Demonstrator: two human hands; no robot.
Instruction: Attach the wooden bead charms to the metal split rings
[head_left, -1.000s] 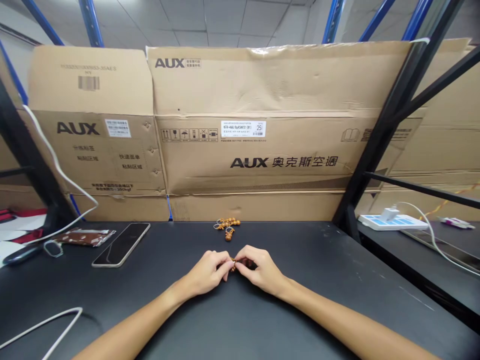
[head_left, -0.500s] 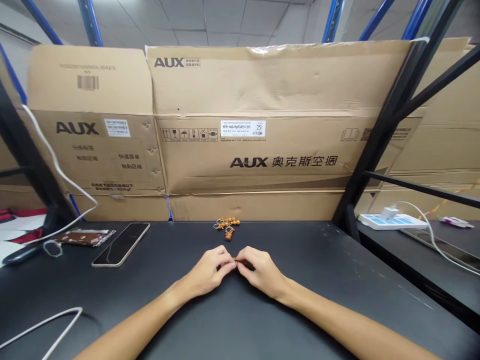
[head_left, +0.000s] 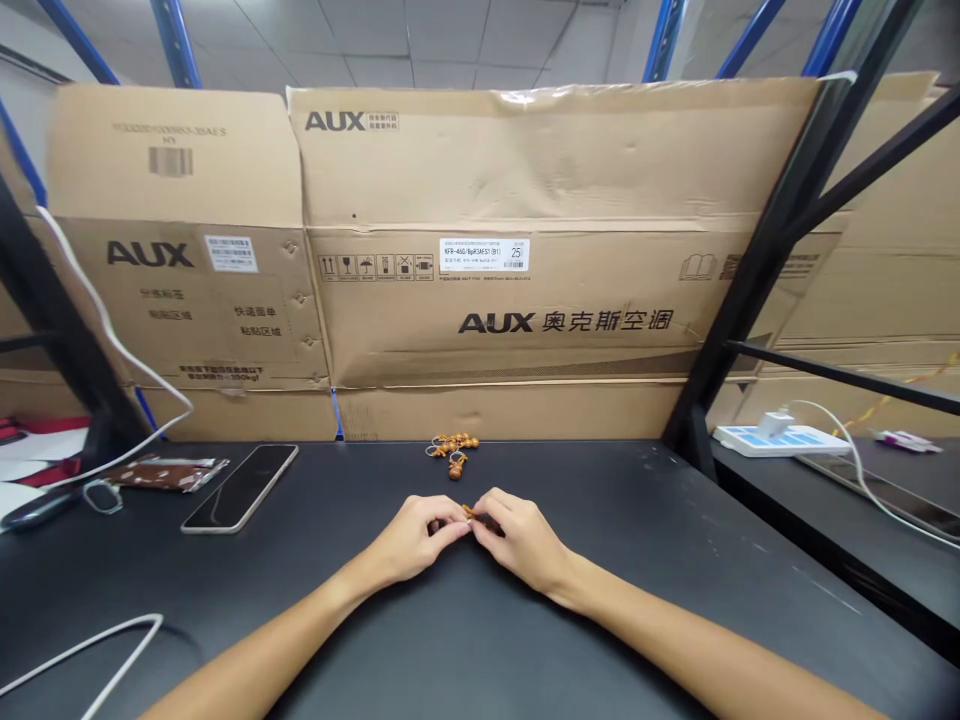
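Over the middle of the black table, my left hand [head_left: 421,536] and my right hand [head_left: 519,540] meet fingertip to fingertip. Pinched between them is a small orange-brown charm [head_left: 468,511], mostly covered by the fingers. Thumb and forefinger are closed on it on both sides. Just beyond the hands lies a small pile of similar glossy orange-brown charms [head_left: 456,441] with thin metal rings. One rounder keychain charm [head_left: 455,468] sits at the near edge of that pile.
A smartphone [head_left: 241,489] and a brown packet [head_left: 169,473] lie to the left. A white cable [head_left: 124,630] crosses the near left. Cardboard panels [head_left: 570,190] stand along the back. A black rack post [head_left: 757,260] and a power strip [head_left: 806,441] are on the right.
My fingers have shifted slightly around the charm, and a bit more of its orange-brown part shows above the fingertips. The pile has not moved; the view has tilted very slightly.
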